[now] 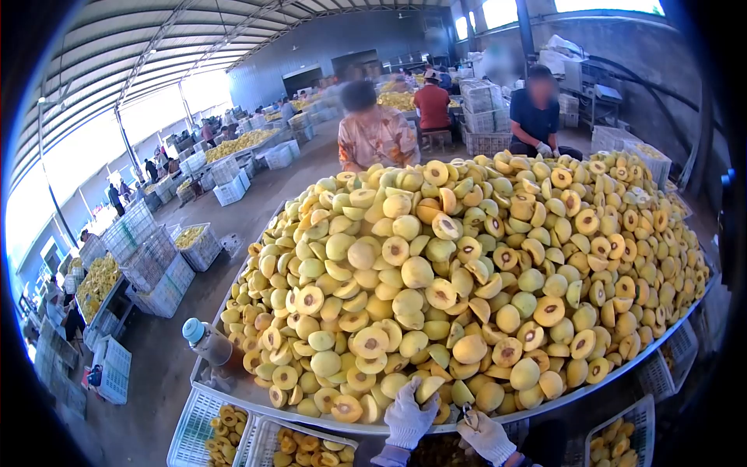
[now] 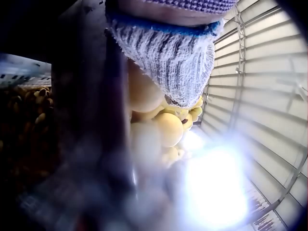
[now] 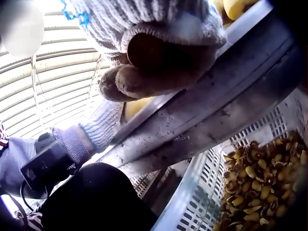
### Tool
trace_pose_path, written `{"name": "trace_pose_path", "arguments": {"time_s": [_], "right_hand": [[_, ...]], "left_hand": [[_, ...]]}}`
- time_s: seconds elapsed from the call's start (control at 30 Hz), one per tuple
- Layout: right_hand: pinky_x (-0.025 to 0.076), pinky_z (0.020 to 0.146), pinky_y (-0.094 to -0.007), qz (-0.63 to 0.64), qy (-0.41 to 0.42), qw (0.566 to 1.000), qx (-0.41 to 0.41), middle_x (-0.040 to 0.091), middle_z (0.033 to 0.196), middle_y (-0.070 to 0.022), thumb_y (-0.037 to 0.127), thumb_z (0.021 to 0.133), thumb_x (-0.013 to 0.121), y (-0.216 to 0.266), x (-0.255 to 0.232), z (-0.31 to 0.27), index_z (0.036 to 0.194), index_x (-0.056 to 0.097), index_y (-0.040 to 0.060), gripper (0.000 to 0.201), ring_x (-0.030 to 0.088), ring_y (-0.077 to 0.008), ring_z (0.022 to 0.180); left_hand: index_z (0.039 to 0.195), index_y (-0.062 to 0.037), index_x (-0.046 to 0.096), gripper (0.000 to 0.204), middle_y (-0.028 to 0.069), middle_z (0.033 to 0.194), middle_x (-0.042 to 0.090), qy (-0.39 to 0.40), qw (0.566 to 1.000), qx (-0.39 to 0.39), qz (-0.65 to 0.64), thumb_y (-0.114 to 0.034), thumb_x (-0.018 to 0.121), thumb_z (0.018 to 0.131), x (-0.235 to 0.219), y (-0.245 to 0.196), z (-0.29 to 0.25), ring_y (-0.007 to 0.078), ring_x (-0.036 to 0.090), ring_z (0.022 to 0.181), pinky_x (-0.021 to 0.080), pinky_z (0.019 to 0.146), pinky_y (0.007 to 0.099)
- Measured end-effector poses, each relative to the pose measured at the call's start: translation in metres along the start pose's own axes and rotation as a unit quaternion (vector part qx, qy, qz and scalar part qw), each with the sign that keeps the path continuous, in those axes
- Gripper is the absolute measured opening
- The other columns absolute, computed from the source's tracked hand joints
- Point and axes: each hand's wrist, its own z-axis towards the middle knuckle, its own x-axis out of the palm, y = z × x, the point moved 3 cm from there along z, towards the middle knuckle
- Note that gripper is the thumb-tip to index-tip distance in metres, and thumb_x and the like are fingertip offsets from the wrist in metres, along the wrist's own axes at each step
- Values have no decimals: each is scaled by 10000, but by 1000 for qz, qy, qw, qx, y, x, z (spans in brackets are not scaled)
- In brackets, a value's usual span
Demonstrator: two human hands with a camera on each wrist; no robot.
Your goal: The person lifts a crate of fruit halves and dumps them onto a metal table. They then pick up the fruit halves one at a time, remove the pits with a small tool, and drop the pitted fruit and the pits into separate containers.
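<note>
A heap of halved yellow peaches point(image 1: 405, 272), many with brown centres, covers the metal-edged table point(image 1: 545, 402). At its near edge my left hand point(image 1: 410, 416), in a white knitted glove, pinches a peach half point(image 1: 429, 388). Its fingers are mostly hidden in the left wrist view, where the glove cuff point(image 2: 168, 53) shows. Close on the right, my gloved right hand point(image 1: 486, 437) grips a small tool with a metal loop point(image 1: 467, 408). In the right wrist view, curled fingers point(image 3: 154, 83) wrap the tool's round brown handle end point(image 3: 144, 50).
Below the table edge stand white crates with peach halves point(image 1: 226, 436), and a crate of small brownish-yellow pieces point(image 3: 257, 178). A bottle with a blue lid point(image 1: 210, 342) stands at the table's left corner. People sit beyond the heap; stacked crates point(image 1: 152, 257) line the left.
</note>
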Motion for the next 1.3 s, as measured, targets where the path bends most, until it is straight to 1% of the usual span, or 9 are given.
{"name": "trace_pose_path", "arguments": {"time_s": [0.27, 0.47, 0.6, 0.77, 0.83, 0.9, 1.13, 1.27, 1.3], "right_hand": [[447, 421, -242, 54, -5, 998, 32, 619, 658, -27, 215, 969, 628, -8, -1, 10, 1110, 610, 104, 180, 571, -111, 491], [441, 413, -244, 62, -15, 998, 26, 610, 655, -15, 229, 968, 637, -9, 0, 12, 1079, 608, 116, 161, 563, -105, 489], [525, 510, -291, 50, 9, 990, 134, 682, 739, -99, 235, 960, 639, 25, -1, 4, 1065, 575, 28, 241, 628, -171, 544], [546, 524, -293, 31, 9, 991, 131, 666, 740, -77, 260, 944, 653, 23, -2, 3, 1104, 584, 32, 286, 643, -156, 599], [520, 494, -275, 32, 8, 995, 92, 641, 715, -49, 264, 949, 649, 5, -1, 11, 1104, 590, 66, 258, 621, -134, 583], [444, 416, -247, 40, -8, 999, 34, 607, 657, -12, 239, 971, 633, -12, -1, 14, 1060, 604, 124, 148, 560, -105, 493], [436, 408, -253, 54, -17, 998, 33, 606, 647, -15, 242, 976, 623, -8, 0, 10, 1055, 611, 124, 142, 554, -115, 481], [435, 402, -256, 60, -25, 997, 31, 611, 641, -24, 241, 979, 622, -10, 2, 13, 1067, 619, 118, 151, 545, -121, 459], [435, 401, -256, 60, -28, 997, 28, 613, 639, -27, 241, 979, 621, -11, 1, 13, 1070, 621, 116, 154, 543, -122, 454]], "left_hand": [[1193, -74, 624, 541, 125, 1054, 701, -19, 999, 19, -17, -346, 819, 768, -7, 0, -1, 313, 715, 859, 582, 748, 423], [1233, -92, 617, 533, 124, 1102, 691, -5, 984, -105, -142, -303, 817, 787, -10, 4, 0, 312, 713, 922, 575, 788, 396], [1209, -84, 617, 505, 120, 1093, 699, -50, 967, -161, -191, -274, 824, 789, -4, 16, 0, 284, 716, 914, 570, 794, 373], [1202, -68, 603, 528, 119, 1044, 712, -20, 958, -230, -170, -282, 838, 781, -7, 14, 2, 266, 712, 926, 565, 821, 363], [1213, -65, 599, 530, 120, 1075, 702, -28, 934, -235, -269, -268, 834, 784, 23, 43, -6, 255, 705, 957, 559, 844, 353], [1214, -65, 597, 507, 109, 1075, 694, -58, 938, -191, -284, -228, 824, 791, 9, 28, -1, 236, 701, 957, 556, 852, 342], [1209, -39, 572, 488, 113, 1093, 670, -31, 941, -181, -285, -170, 808, 802, 6, 27, 1, 215, 692, 936, 558, 836, 322], [1280, 1, 487, 480, 116, 1085, 655, 30, 830, -242, -501, -9, 711, 855, 11, 35, 6, 201, 678, 924, 557, 806, 289], [1281, 1, 475, 470, 125, 1106, 640, -51, 816, -256, -516, 48, 673, 857, -1, 27, 8, 203, 674, 914, 560, 791, 292]]}}
